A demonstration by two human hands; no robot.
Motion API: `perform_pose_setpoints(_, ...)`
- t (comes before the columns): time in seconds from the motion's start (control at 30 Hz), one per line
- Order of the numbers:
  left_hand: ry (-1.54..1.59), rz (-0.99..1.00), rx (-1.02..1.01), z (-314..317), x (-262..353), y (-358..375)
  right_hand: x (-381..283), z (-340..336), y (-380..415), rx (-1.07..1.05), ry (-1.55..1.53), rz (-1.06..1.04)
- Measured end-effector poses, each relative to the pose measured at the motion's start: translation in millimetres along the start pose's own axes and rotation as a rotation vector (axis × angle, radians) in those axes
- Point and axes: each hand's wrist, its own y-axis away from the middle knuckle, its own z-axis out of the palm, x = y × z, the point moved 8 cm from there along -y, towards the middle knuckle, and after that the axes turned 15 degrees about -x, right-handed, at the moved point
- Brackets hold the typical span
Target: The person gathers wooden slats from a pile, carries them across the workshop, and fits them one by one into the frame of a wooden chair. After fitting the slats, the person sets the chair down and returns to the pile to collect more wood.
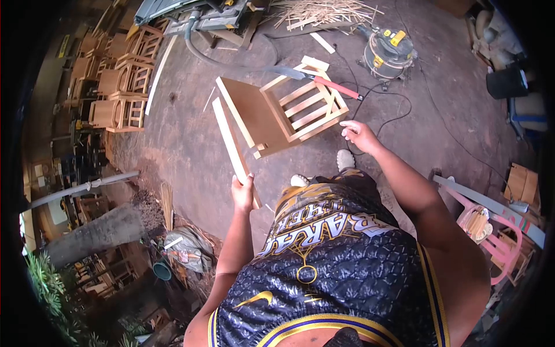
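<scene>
My left hand (243,191) is wrapped round the lower end of a long, pale wooden board (231,147), which slants up beside a wooden chair (247,113). The chair lies tipped on the floor, with its brown flat panel toward the left and its slatted frame toward the right. Across the slatted part rests a handsaw (337,87) with a red handle and a blue-grey blade. Just off the chair's right corner is my right hand (359,136), its fingers loosely bent and apart. I see nothing held in it.
Finished-looking chairs (124,81) stand stacked at the left. A shop vacuum (388,53) with a hose and cables sits at the upper right. A machine table (217,26) and a pile of wood strips (324,13) are at the far side. A pink plastic chair (506,254) is at the right.
</scene>
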Motion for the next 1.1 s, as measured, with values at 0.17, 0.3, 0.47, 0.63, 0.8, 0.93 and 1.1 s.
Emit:
perform_pose_setpoints(0.17,0.157,0.030,0.051,3,5,-15,15,-6,-38,-0.120,0.017,0.103)
perform_pose_setpoints(0.3,0.328,0.138,0.056,-3,45,-74,46,19,-74,-0.180,-0.005,0.191)
perform_pose_setpoints(0.47,0.328,0.240,-0.050,-5,86,-197,94,65,-114,-0.128,0.095,0.228)
perform_pose_setpoints(0.63,0.076,0.269,-0.195,11,98,-300,131,107,-163,-0.067,0.219,0.386)
perform_pose_setpoints(0.8,-0.735,0.580,-0.017,33,121,-317,165,137,-227,-0.028,0.061,0.414)
perform_pose_setpoints(0.93,-0.491,0.528,-0.116,33,113,-328,232,153,-288,-0.023,-0.067,0.486)
perform_pose_setpoints(1.1,-0.552,0.515,-0.105,36,117,-329,276,171,-339,-0.009,-0.139,0.513)
